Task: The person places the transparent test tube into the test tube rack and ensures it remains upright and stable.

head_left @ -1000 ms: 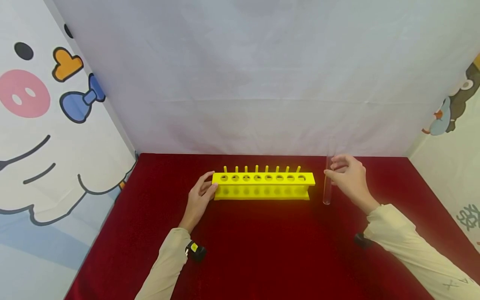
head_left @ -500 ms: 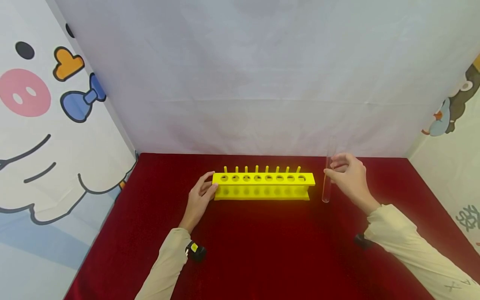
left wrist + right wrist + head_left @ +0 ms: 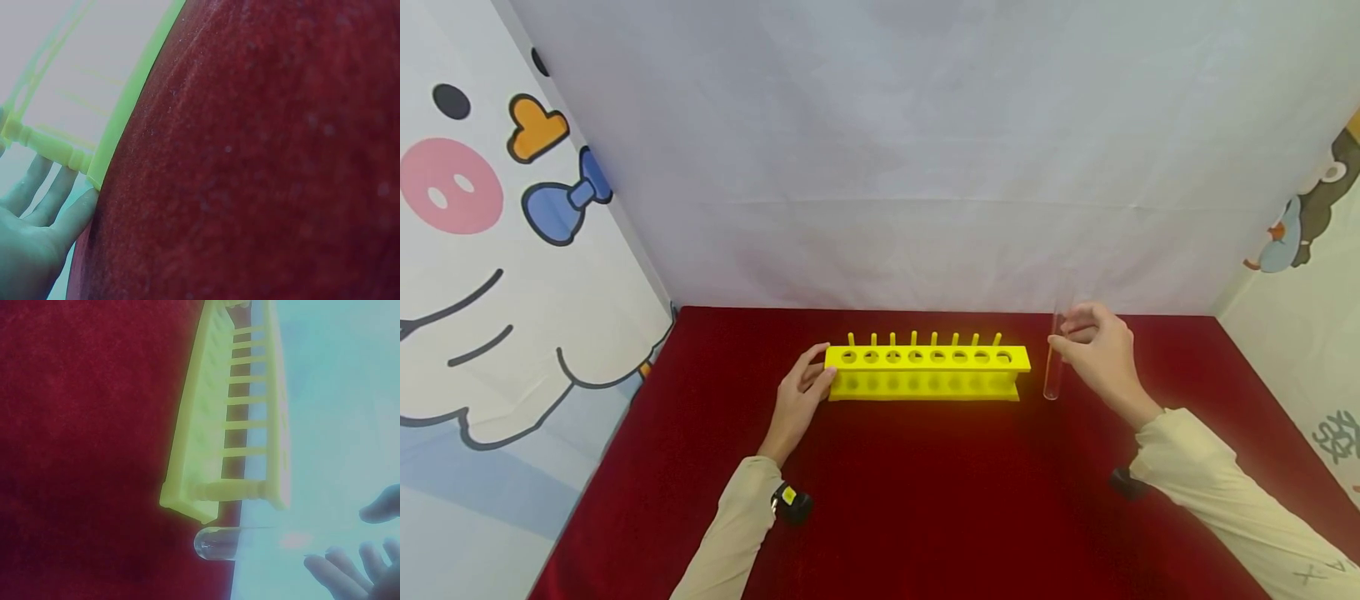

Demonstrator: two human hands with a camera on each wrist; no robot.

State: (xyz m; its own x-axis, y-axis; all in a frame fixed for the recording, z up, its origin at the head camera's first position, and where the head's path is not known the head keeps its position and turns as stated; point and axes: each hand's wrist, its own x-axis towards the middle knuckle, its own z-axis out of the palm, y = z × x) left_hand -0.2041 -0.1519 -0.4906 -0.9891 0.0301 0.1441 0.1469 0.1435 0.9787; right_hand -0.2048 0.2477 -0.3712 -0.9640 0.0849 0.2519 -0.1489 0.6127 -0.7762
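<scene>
A yellow test tube rack (image 3: 925,383) stands on the dark red cloth, with a row of round holes in its top and pegs along its back. My left hand (image 3: 800,396) holds the rack's left end, thumb at the front corner and fingers behind. Up close in the left wrist view, fingertips meet the yellow end post (image 3: 53,149). Right of the rack, my right hand (image 3: 1097,346) pinches a clear glass test tube (image 3: 1052,379) between thumb and fingers. The tube is nearly upright, its rounded bottom (image 3: 215,544) just beyond the rack's right end.
Red cloth (image 3: 925,500) covers the table. A pale curtain (image 3: 925,167) hangs behind it. Side panels with cartoon prints, such as a pink snout (image 3: 451,185), stand at left and right. Each wrist wears a dark device (image 3: 793,504).
My right hand has raised the test tube slightly, its bottom now higher in the head view. My left hand and the rack keep their places.
</scene>
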